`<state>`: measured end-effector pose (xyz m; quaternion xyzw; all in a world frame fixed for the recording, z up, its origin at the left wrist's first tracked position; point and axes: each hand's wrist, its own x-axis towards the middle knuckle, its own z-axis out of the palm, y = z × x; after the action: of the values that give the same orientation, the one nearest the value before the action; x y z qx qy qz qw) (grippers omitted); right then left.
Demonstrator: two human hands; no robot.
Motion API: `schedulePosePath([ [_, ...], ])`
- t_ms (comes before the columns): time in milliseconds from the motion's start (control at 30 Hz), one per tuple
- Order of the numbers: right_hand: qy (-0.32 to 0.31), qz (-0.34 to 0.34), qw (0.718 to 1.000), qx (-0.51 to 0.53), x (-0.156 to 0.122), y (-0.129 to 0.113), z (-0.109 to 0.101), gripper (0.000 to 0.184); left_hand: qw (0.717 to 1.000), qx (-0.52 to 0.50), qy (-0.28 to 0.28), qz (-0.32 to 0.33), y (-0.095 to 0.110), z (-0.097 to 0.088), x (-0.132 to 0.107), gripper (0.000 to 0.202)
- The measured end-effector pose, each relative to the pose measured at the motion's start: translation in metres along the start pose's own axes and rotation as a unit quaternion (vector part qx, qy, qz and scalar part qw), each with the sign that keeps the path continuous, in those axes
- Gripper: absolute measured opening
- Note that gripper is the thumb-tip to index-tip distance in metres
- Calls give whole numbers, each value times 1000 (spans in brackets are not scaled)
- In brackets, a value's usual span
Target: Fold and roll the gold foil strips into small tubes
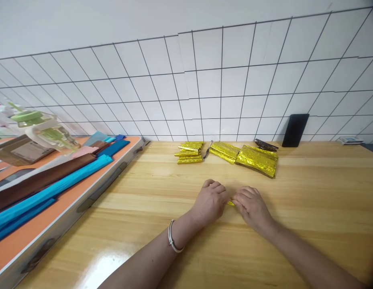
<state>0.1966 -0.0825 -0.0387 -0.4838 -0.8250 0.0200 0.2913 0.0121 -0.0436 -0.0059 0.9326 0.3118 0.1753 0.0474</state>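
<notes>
- Pinching a small gold foil piece (231, 203), the left hand (212, 200) and right hand (251, 206) nearly meet on the near side of the foil stack (258, 160).
- Left: back up, fingers bent narrow over one end, bangle (170, 236) at the wrist.
- Right: thumb and fingertips narrow on the other end.
- Gold rolls (189, 154) lie left of the stack.
- Far left of it, a box (8, 155) bears a label (33, 151), print too small to read.

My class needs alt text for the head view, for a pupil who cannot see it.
A person's left hand and right hand hold a shiny yellow piece between them over a wooden table. Beyond lie narrow yellow strips and flat yellow sheets, before a white grid-lined wall.
</notes>
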Motion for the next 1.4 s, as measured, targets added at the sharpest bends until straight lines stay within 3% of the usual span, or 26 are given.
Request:
schedulePosePath([
  [367, -3, 54, 998, 42, -2, 13, -5, 25, 999, -33, -4, -42, -35, -3, -5, 20],
  [800, -43, 107, 993, 26, -3, 16, -4, 29, 997, -55, -23, -58, -47, 4, -8, 20],
  [1400, -44, 118, 992, 26, -4, 21, -5, 35, 963, -238, -112, -56, -61, -5, -11, 35],
])
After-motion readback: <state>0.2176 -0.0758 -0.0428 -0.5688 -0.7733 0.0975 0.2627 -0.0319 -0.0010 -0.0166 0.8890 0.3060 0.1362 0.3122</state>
